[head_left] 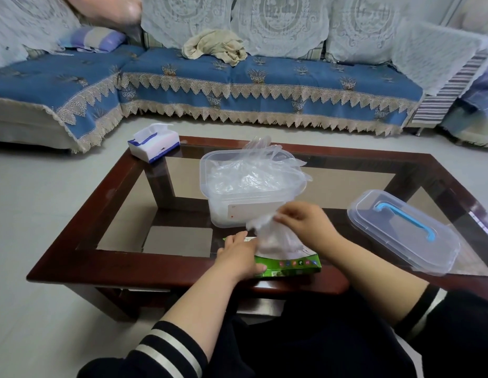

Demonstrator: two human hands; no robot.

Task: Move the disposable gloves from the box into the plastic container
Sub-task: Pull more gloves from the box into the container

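head view, one moment. left hand (238, 253) lies on the green glove box (288, 264) at the near edge of the glass-topped table (109, 214), fingers fairly straight and pressing down w/ the thumb along the box's front – prob. to pin the light carton so it doesn't lift as film is drawn out. right hand (305, 223) is raised just above the box, fingertips pinched on the top of a bunch of clear disposable gloves (275, 236), whose lower end sits at the box's top opening; the pinch at the top likely keeps the thin sheets together for one lift. plastic container (237, 203) stands open just behind the box, close enough for a short carry – it already holds a crumpled heap of clear gloves (253, 170), some fingers poking above and over its far and right rim. how many remain in the box can't be told. container lid (403, 230), clear w/ a blue handle, lies flat well off to the right, apart from the work. a tissue pack (154, 143) sits at the table's far left corner.
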